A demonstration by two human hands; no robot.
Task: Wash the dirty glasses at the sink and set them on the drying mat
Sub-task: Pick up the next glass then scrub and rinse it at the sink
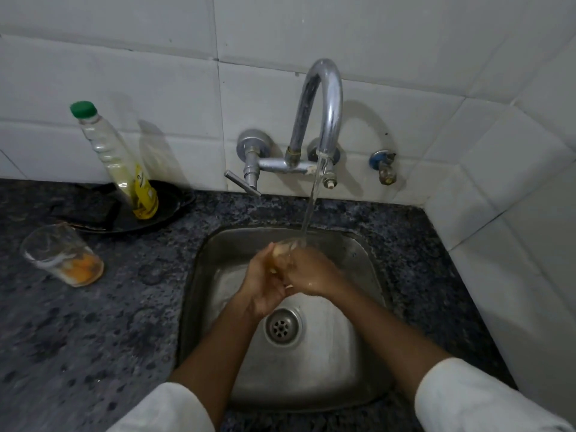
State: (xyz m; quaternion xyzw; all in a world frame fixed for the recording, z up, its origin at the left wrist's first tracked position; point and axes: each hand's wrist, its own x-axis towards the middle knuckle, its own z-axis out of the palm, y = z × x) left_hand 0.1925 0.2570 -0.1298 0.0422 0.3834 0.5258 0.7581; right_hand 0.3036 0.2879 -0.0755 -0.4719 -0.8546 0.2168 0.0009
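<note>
Water pours from the tap [324, 98] in a steady stream, straight onto a clear glass [285, 246] held over the sink [358, 254]. Both hands are on it: the left hand [265, 285] cups it from the near-left side, fingers [274, 249] curled up round the wall, and the right hand [307, 274] wraps it from the other side, fingers clamped on the glass too. The glass itself is hard to make out, mostly hidden between the palms and blurred by the water, so I can't say which way its mouth points.

This looks like the washing step on that one glass, a rinse or a rub under the flow. I see no sponge in either hand.

Over on the bench [93, 322], well to the left of the sink, a second glass [60, 255] stands tilted with orange residue in its bottom, untouched and plainly still dirty. Behind it a soap bottle [117, 163] with a green cap leans in a dark pan [168, 207].

No drying mat shows anywhere from here, so the next move calls for a firm, careful hold on wet, slippery glass, lifting it clear of the stream and carrying it out of the sink to wherever that mat lies. Then the orange one wants its turn, so I'd judge the job roughly half done at best.
</note>
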